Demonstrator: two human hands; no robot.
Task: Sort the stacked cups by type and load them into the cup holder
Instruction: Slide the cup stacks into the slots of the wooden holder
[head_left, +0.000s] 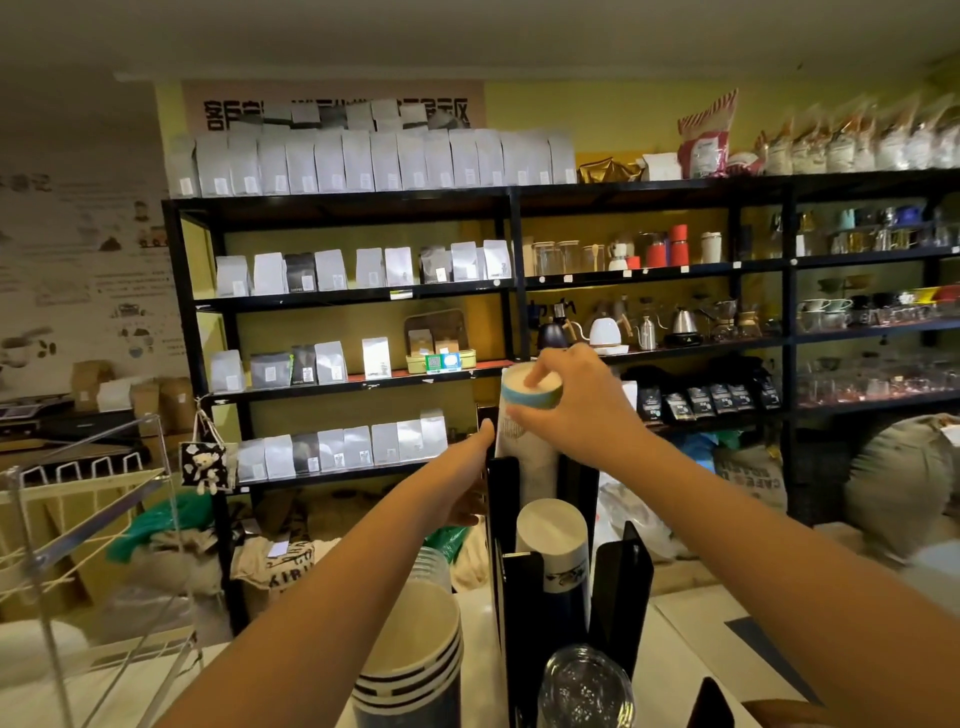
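A black cup holder (524, 597) stands upright in front of me with several slots. In its far slot rises a tall white stack of upside-down paper cups (524, 452), topped by a cup with a blue band (531, 393). My right hand (576, 410) grips that top cup, fingers pressed into its base. My left hand (467, 473) rests against the holder's left side beside the stack. The middle slot holds a white and dark blue cup stack (553, 545). Clear plastic cups (584, 686) sit in the near slot.
A loose stack of open paper cups with dark stripes (415, 649) stands left of the holder on the white counter (691, 639), with clear cups (431, 564) behind it. A wire rack (78, 519) is at left. Black shelving with coffee bags (353, 280) fills the background.
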